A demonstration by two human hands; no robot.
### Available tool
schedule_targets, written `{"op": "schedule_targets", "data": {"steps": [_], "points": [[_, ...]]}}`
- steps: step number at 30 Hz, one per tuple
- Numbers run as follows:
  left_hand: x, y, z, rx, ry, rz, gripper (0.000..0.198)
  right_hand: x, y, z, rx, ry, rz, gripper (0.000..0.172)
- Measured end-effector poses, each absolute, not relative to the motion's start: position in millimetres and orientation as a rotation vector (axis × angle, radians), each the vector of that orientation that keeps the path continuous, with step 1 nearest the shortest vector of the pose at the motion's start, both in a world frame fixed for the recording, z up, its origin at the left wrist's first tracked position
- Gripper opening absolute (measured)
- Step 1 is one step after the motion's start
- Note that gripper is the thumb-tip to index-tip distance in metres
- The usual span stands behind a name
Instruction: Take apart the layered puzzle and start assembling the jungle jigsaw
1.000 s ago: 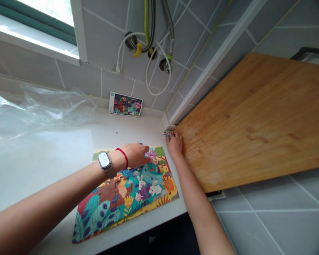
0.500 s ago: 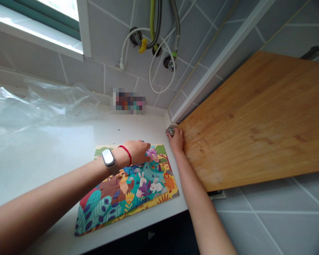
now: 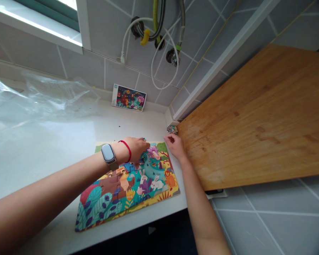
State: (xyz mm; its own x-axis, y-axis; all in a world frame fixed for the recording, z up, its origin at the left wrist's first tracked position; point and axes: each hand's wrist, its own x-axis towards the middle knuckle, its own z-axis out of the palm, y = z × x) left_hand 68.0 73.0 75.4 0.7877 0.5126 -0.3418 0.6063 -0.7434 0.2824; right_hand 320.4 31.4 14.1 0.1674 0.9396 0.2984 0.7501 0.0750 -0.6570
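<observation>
A partly assembled jigsaw puzzle [image 3: 151, 173] of colourful animals and plants lies flat on the white counter. Over its upper middle is my left hand [image 3: 135, 150], fingers bent down, wearing a watch and a red string. A small blue edge of a puzzle piece [image 3: 144, 139] shows beyond these fingers; the hand appears closed on it, though most is hidden. At the puzzle's upper right corner, my right hand [image 3: 176, 146] has thumb and fingers curled together. Whatever it pinches, if anything, is hidden. Just behind it sits a small stack of puzzle pieces [image 3: 172, 129].
A picture card [image 3: 129, 97] leans on the tiled wall. Clear plastic wrapping [image 3: 55, 94] covers the counter's back left. A large wooden board [image 3: 255, 124] stands along the right side. Hoses and a white cable [image 3: 152, 67] hang on the wall above.
My right hand has drawn back from the stack of puzzle pieces towards the puzzle's corner, uncovering the stack. My left hand stays over the puzzle with a slight shift of its fingers.
</observation>
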Motion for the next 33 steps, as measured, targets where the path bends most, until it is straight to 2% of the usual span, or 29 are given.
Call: {"op": "schedule_targets", "data": {"steps": [5,11,14,18,20,26,28,33], "points": [[69,74,75,2.650,0.852,-0.388,0.069,286,-20,26,-1.786,-1.574,0.465,0.028],[66,90,70,2.631,0.766,-0.370,0.072,245,-52,26,-2.032,-1.694,0.437,0.054],[62,95,75,2.626,0.776,-0.421,0.070,233,-50,26,-2.135,-1.656,0.408,0.056],[55,95,94,2.608,0.845,-0.457,0.057,234,-42,27,-2.183,-1.607,0.461,0.056],[51,95,101,2.591,0.859,-0.431,0.049,241,-39,29,-2.187,-1.602,0.476,0.052],[43,103,104,2.573,0.794,-0.324,0.026,263,-32,36,-2.106,-1.590,0.634,0.022],[38,109,103,2.533,0.780,-0.238,0.024,266,-26,38,-2.082,-1.631,0.624,0.020],[30,125,97,2.475,0.780,-0.129,0.026,259,1,38,-2.167,-1.727,0.509,0.053]]}}
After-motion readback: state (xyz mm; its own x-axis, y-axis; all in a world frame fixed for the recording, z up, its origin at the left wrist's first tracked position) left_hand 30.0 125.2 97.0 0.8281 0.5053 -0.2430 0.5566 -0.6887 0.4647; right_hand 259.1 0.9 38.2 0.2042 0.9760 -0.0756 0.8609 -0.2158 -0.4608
